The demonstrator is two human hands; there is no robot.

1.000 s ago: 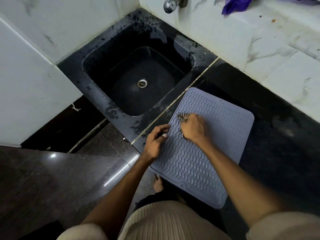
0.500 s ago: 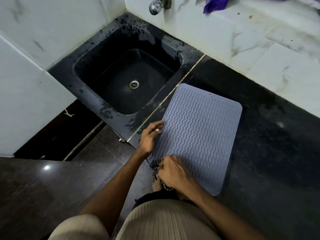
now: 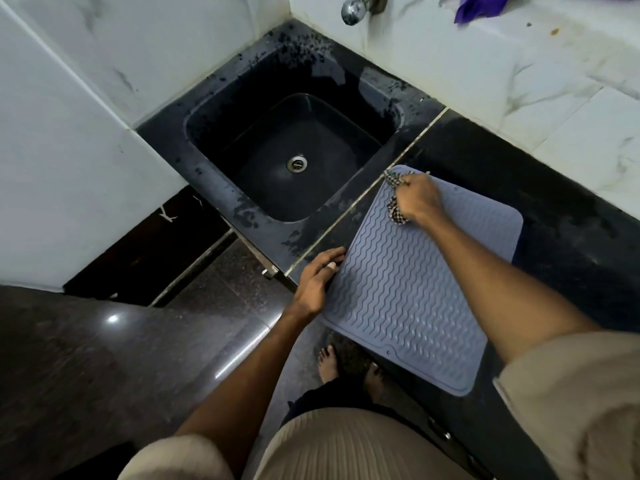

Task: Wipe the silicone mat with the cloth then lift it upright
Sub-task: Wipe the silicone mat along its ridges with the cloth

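A dark stone counter (image 3: 571,216) is seen from above, running from the centre of the frame toward the lower right. A grey-blue silicone mat (image 3: 408,292) with a raised wavy pattern is laid flat on it, right of centre, its near corner reaching past the counter's front edge toward the bottom of the frame.

The right hand (image 3: 417,200) is placed on the mat's far corner, just above the middle of the frame, and is clenched around a bunched black-and-white checked cloth (image 3: 396,206). The cloth is pressed against the mat, with ends showing above and below the fist.

The left hand (image 3: 320,278) is laid on the mat's left edge, a little below centre. Its fingers are stretched out and its thumb is spread; the edge appears to be pinned down rather than gripped, though what lies under the fingers cannot be told.

A black square sink (image 3: 287,150) with a round metal drain (image 3: 296,163) is set into the counter at the upper middle, to the left of the mat and apart from it. A pale seam in the counter runs between them. A chrome tap (image 3: 353,8) is fixed to the white marbled wall (image 3: 485,71) at the top. A purple cloth (image 3: 478,8) is seen on a ledge in the upper right corner.

Beige sleeves and a ribbed beige garment (image 3: 346,448) fill the bottom of the frame. Bare feet (image 3: 329,363) are seen on the dark polished floor (image 3: 104,358) below the mat.
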